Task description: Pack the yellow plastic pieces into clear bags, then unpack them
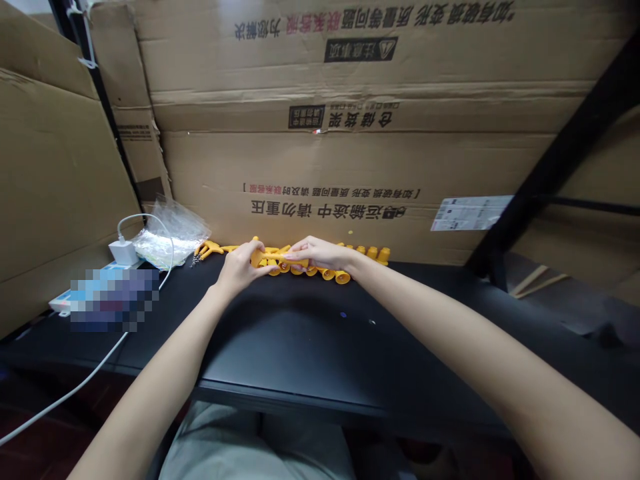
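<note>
Over the back of the black table, my left hand point(240, 268) and my right hand point(321, 255) are closed on a slim yellow plastic part point(273, 256) that spans the gap between them. My left fingers grip one end and my right fingers pinch the other. Its exact kind cannot be made out. Just behind and below my hands lie several yellow cup-shaped pieces point(343, 277), their open ends facing me. More yellow cups point(383, 255) stand in a row to the right of my right wrist. Left of my left hand are yellow branching pieces point(210, 249) beside small silvery metal bits point(195, 259).
Cardboard point(320, 160) walls the back of the black table point(300, 347). At left are clear plastic bags point(170, 233), a white charger point(123, 252) with its cable, and a blurred-out object point(113, 300). A small blue bit point(343, 315) lies in front.
</note>
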The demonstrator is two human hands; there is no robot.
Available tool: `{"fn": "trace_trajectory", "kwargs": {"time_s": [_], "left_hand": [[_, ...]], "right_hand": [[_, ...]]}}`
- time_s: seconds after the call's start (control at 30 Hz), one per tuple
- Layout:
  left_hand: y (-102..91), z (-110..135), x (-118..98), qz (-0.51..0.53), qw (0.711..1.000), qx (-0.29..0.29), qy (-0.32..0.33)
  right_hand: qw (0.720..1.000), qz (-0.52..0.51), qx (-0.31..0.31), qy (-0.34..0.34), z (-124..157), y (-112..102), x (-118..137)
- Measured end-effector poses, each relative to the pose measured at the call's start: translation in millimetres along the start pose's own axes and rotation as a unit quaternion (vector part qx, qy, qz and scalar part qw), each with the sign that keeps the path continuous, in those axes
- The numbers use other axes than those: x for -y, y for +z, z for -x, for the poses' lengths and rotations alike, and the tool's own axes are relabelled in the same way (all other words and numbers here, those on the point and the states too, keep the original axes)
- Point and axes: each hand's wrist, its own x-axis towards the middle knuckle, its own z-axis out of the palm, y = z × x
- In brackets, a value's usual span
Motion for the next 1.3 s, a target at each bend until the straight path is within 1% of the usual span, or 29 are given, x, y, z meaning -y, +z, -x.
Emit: {"fn": "trace_trajectory", "kwargs": {"time_s": [0.13, 0.27, 0.37, 0.43, 0.47, 0.5, 0.53, 0.57, 0.63, 0.67, 0.73, 0.8, 0.83, 0.9, 0.93, 1.0, 1.07, 1.17, 1.23, 1.3], "left_hand": [[3.4, 2.2, 0.8, -0.017, 1.0, -0.018, 0.016], [7.9, 5.1, 2.0, -0.026, 0.999, -0.016, 0.027], [11.2, 7.1, 2.6, -0.029, 1.0, 0.004, 0.009], [13.2, 8.3, 3.7, -0.024, 0.999, 0.025, -0.026], [14.0, 9.0, 5.0, -0.019, 0.998, 0.033, -0.05], [14.7, 9.6, 6.9, -0.015, 0.996, 0.039, -0.075], [15.1, 10.4, 9.5, -0.014, 0.994, 0.043, -0.098], [15.4, 11.2, 12.9, -0.018, 0.992, 0.045, -0.12], [15.5, 13.2, 20.7, -0.039, 0.986, 0.049, -0.156], [15.6, 14.3, 24.7, -0.052, 0.982, 0.054, -0.172], [16.1, 16.8, 31.2, -0.072, 0.974, 0.07, -0.201], [17.1, 19.5, 34.9, -0.076, 0.967, 0.096, -0.224], [17.8, 20.8, 35.8, -0.077, 0.963, 0.11, -0.234], [18.7, 22.5, 36.5, -0.082, 0.954, 0.135, -0.254], [18.8, 22.9, 36.5, -0.088, 0.95, 0.144, -0.263], [18.3, 22.7, 36.6, -0.102, 0.942, 0.158, -0.278], [17.0, 21.6, 36.7, -0.119, 0.934, 0.17, -0.291], [15.2, 20.1, 37.0, -0.152, 0.921, 0.185, -0.308], [14.9, 20.3, 37.7, -0.174, 0.912, 0.188, -0.32], [15.5, 21.4, 39.2, -0.183, 0.907, 0.189, -0.329]], "right_hand": [[0.995, -0.093, 0.036, 0.029, -4.5, -2.4, -7.2], [0.983, -0.163, 0.058, 0.056, -2.7, -1.1, -12.7], [0.981, -0.172, 0.068, 0.067, -2.7, -2.7, -12.5], [0.986, -0.139, 0.047, 0.073, -7.2, -7.9, -10.0], [0.99, -0.116, 0.017, 0.076, -11.1, -11.5, -8.4], [0.992, -0.091, -0.029, 0.077, -16.0, -15.4, -7.0], [0.991, -0.067, -0.089, 0.078, -21.7, -19.1, -6.1], [0.983, -0.042, -0.159, 0.078, -27.7, -21.9, -5.7], [0.954, 0.018, -0.286, 0.091, -39.7, -22.8, -7.2], [0.937, 0.057, -0.331, 0.101, -45.1, -20.4, -9.2], [0.903, 0.157, -0.385, 0.11, -54.1, -9.9, -15.3], [0.865, 0.278, -0.407, 0.09, -60.8, 5.6, -23.2], [0.844, 0.339, -0.408, 0.081, -63.7, 13.7, -27.4], [0.806, 0.441, -0.389, 0.074, -69.0, 28.5, -35.7], [0.792, 0.48, -0.371, 0.073, -71.6, 34.5, -39.7], [0.777, 0.529, -0.33, 0.081, -76.7, 43.0, -47.2], [0.776, 0.544, -0.303, 0.1, -81.1, 47.9, -54.1], [0.776, 0.54, -0.304, 0.114, -85.1, 51.2, -61.8], [0.778, 0.535, -0.313, 0.101, -85.4, 52.0, -64.2], [0.788, 0.523, -0.314, 0.078, -83.9, 51.4, -64.3]]}}
